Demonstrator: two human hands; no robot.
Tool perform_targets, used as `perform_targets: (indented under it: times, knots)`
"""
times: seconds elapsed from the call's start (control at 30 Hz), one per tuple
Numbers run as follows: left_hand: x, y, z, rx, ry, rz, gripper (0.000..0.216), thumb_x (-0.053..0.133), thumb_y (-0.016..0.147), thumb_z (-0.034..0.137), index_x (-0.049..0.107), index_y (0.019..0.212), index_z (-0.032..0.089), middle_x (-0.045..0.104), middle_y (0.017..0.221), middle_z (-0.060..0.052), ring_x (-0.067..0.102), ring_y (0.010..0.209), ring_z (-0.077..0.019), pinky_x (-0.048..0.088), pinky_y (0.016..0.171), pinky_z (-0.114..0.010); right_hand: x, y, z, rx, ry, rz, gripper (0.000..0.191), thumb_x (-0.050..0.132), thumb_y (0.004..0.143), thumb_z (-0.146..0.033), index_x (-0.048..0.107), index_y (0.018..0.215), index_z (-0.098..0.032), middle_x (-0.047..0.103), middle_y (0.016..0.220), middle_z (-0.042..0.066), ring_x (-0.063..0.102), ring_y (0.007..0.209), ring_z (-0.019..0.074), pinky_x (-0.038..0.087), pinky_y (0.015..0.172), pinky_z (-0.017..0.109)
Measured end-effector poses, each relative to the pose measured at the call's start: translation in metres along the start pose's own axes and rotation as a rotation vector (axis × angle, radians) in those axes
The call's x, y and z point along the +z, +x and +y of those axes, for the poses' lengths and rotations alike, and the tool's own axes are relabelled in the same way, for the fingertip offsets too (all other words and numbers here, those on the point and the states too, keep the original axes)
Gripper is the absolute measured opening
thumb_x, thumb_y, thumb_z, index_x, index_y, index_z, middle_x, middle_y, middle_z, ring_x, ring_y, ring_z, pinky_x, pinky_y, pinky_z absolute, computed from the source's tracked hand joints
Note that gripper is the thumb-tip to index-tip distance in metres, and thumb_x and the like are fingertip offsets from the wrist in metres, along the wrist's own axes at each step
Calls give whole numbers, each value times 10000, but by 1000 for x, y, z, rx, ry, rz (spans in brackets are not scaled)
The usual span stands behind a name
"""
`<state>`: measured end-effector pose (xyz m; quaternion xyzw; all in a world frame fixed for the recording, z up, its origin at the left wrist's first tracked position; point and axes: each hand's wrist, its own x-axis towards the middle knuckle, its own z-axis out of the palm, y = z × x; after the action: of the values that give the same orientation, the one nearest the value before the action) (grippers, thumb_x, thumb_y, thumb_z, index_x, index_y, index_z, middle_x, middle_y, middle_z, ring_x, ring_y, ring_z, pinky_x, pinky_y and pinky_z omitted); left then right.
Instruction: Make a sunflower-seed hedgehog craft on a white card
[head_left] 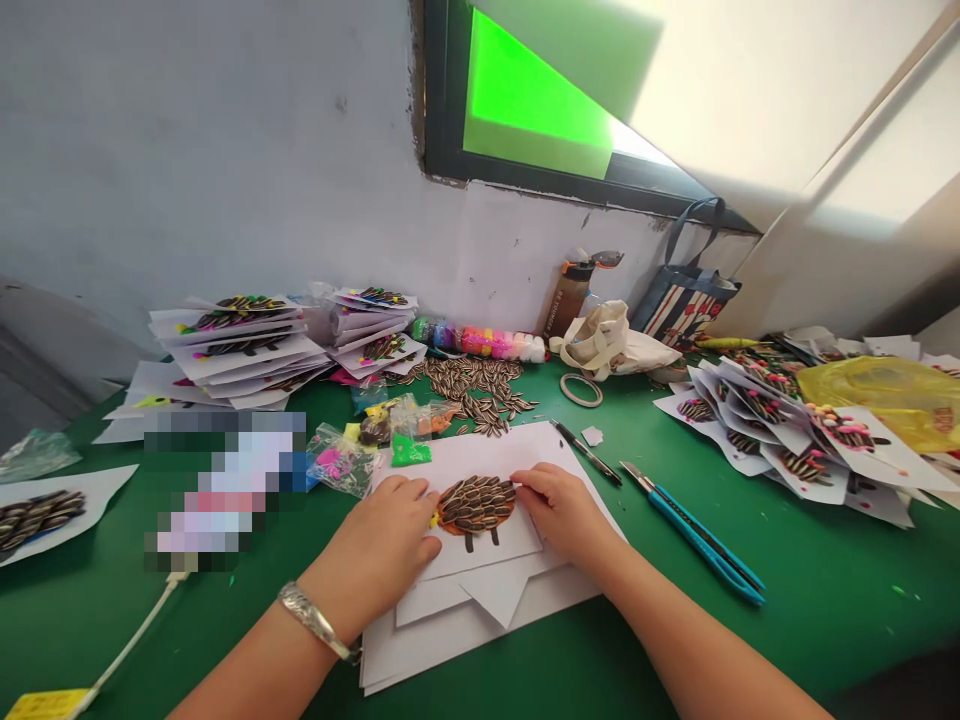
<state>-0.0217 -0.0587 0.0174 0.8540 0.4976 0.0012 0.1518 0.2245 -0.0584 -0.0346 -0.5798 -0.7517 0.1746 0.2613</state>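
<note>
A hedgehog-like picture made of sunflower seeds (477, 503) on an orange base, with dark legs and a bit of yellow at its left end, lies on a white sheet (517, 543). My left hand (386, 540) rests on the paper at the picture's left side, its fingers stretched out and the thumb apart. At the right edge of the seeds, my right hand (559, 508) has thumb and forefinger pinched together; what is between them is hidden. Under the sheet are more white papers (382, 660), one with a folded, pointed corner.
Loose seeds (480, 385) lie behind the papers, near bags of coloured clay (411, 450). A pen (589, 453), a blue utility knife (701, 540) and a tape roll (581, 390) lie to the right. Stacked seed pictures (240, 350) stand left; others (780, 430) lie right.
</note>
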Motion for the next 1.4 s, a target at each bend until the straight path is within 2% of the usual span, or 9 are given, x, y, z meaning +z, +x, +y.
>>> perform_targets:
  times: [0.27,0.5,0.57,0.67,0.83,1.07,1.2,1.3,1.4]
  knots:
    - [0,-1,-1,7,9,7,275,489,835,228,655,1044,162,621,1109,-119,518,1122,-316,457,945,-455,1,0,-3,-23,20,-4,254,493,894,-145,737,939,-197,663,859,58,618,809,181,478,752,287]
    - [-1,0,0,2,24,-3,271,488,835,232,657,1034,156,612,1164,-129,511,1148,-322,450,961,-459,-6,5,3,109,85,17,255,506,865,-190,743,960,-208,734,938,41,668,879,182,499,811,283]
    - [-1,-1,0,4,30,-7,276,489,835,234,658,1038,152,612,1167,-133,511,1151,-325,449,963,-461,-14,17,4,115,-29,-28,268,498,866,-186,744,967,-219,742,975,25,672,905,173,498,819,263]
    - [-2,-1,1,7,28,-10,293,490,835,232,657,1058,142,617,1148,-135,515,1140,-324,446,967,-462,-26,47,6,-4,-333,-89,306,456,894,-165,731,1016,-224,722,1029,27,647,941,162,472,823,237]
    - [-2,-2,1,3,9,-6,315,501,835,230,649,1095,134,627,1107,-129,521,1119,-316,453,956,-445,-26,93,11,-56,-527,-99,332,443,834,-21,719,956,-159,685,974,114,580,960,219,411,792,283]
    - [-3,-2,3,-3,10,-14,318,520,838,241,644,1114,144,625,1120,-128,520,1127,-311,448,963,-430,-11,111,7,-121,-622,-145,209,506,822,-44,690,823,-144,667,937,141,547,978,248,375,792,315]
    - [-2,-2,2,-5,15,-16,323,510,837,235,645,1116,145,622,1128,-128,515,1131,-315,442,970,-442,-19,97,6,-39,-609,-59,280,431,864,-45,671,973,-137,654,992,138,569,938,231,403,766,307]
    - [-1,-1,1,4,14,-7,311,499,840,239,651,1099,154,626,1099,-119,518,1118,-309,440,969,-438,-25,60,4,29,-507,34,373,335,926,-89,613,1161,-171,664,992,86,598,875,179,437,755,271]
    - [0,-1,0,11,5,1,310,498,836,236,651,1095,160,623,1096,-115,516,1118,-300,432,982,-425,-23,16,0,72,-1,79,250,449,899,-198,685,980,-213,690,863,18,621,814,158,460,742,244]
